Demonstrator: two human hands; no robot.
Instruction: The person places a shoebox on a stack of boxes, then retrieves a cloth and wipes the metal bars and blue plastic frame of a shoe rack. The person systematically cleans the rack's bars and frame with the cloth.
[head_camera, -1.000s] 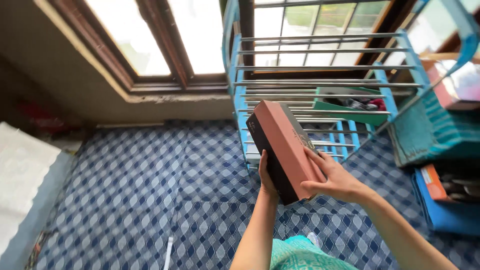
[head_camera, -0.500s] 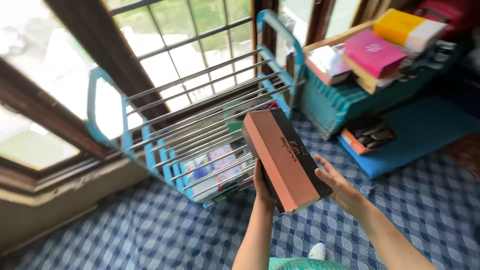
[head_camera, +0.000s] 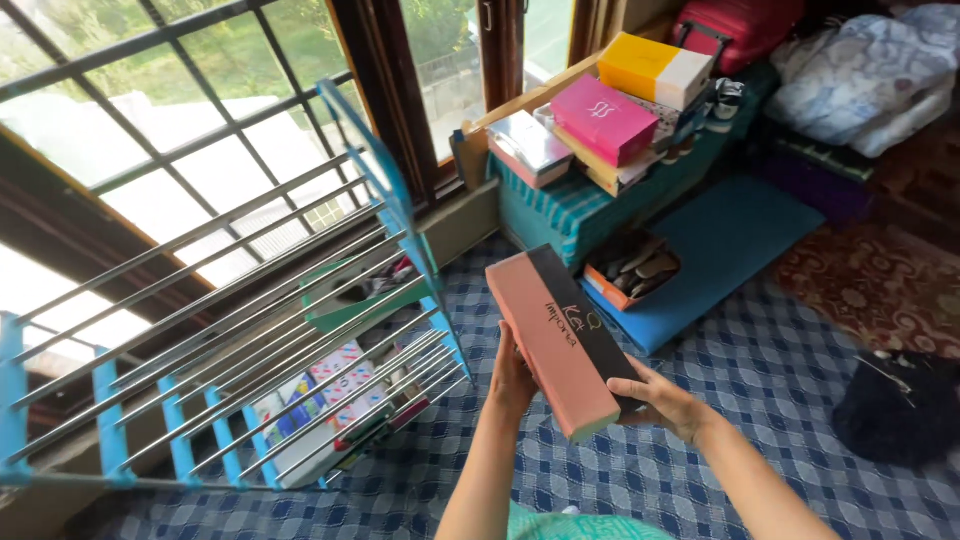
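Observation:
I hold a long pink and black shoe box (head_camera: 560, 335) in front of me with both hands. My left hand (head_camera: 513, 378) grips its left side from below. My right hand (head_camera: 662, 399) supports its near right corner. The box tilts away from me, its far end pointing toward the window. Just left of it stands a blue rack with metal rods (head_camera: 270, 330), with boxes lying on its lower tiers.
A teal covered low bench (head_camera: 570, 215) at the back carries a pink box (head_camera: 603, 118), a yellow and white box (head_camera: 655, 68) and others. A blue mat (head_camera: 720, 250) with an open box of shoes (head_camera: 628, 270) lies beyond my hands. A dark bag (head_camera: 895, 410) sits right.
My view has swung right, so the rack has shifted left and the bench with stacked boxes came into view. Both hands keep the shoe box, now tilted flatter.

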